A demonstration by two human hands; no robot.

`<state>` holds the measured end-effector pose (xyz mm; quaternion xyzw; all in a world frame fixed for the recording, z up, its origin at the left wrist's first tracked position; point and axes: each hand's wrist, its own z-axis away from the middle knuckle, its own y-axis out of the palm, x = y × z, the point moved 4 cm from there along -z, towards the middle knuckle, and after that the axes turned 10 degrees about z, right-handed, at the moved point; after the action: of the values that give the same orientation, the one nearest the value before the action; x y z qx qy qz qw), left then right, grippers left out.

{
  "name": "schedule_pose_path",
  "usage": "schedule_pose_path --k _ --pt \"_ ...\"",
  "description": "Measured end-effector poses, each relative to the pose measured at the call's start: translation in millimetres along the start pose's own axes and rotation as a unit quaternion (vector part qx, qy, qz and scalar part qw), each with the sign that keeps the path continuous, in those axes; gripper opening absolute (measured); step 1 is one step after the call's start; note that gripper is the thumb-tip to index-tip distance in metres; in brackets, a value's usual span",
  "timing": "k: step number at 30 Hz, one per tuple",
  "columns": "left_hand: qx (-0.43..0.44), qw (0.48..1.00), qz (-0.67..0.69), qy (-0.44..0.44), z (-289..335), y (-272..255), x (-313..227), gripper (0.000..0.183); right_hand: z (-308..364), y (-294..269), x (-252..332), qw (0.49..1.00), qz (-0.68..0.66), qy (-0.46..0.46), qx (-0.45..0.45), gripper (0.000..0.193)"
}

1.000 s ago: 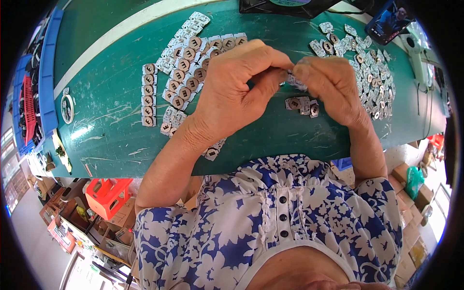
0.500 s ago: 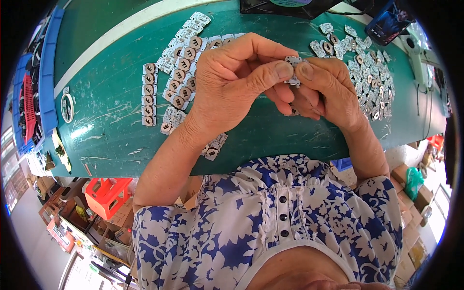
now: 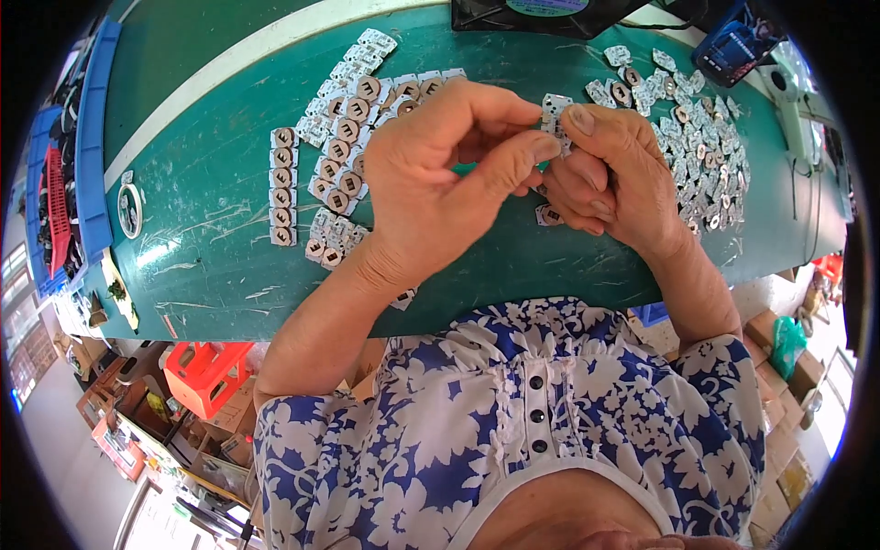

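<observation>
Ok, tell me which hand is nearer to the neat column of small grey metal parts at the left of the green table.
Left. The left hand is just right of that column of small grey metal parts; the right hand is further right, beyond the left.

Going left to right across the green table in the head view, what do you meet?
Blue tray edge → round ring-shaped part → column of small metal parts → left hand → small metal part pinched between both hands → right hand → scattered pile of metal parts.
</observation>
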<state>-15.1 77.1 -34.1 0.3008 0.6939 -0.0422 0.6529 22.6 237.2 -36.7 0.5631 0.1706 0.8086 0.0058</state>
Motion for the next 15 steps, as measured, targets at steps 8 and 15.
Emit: schedule_pose_path --k 8,15 --pt "0.063 0.937 -0.318 0.132 -11 -20 -39 0.009 6 -23 29 0.886 0.442 -0.128 -0.056 0.045" --pt "0.045 0.760 -0.623 0.178 -24 -40 -38 0.019 3 -26 33 0.843 0.508 -0.155 -0.080 0.042"
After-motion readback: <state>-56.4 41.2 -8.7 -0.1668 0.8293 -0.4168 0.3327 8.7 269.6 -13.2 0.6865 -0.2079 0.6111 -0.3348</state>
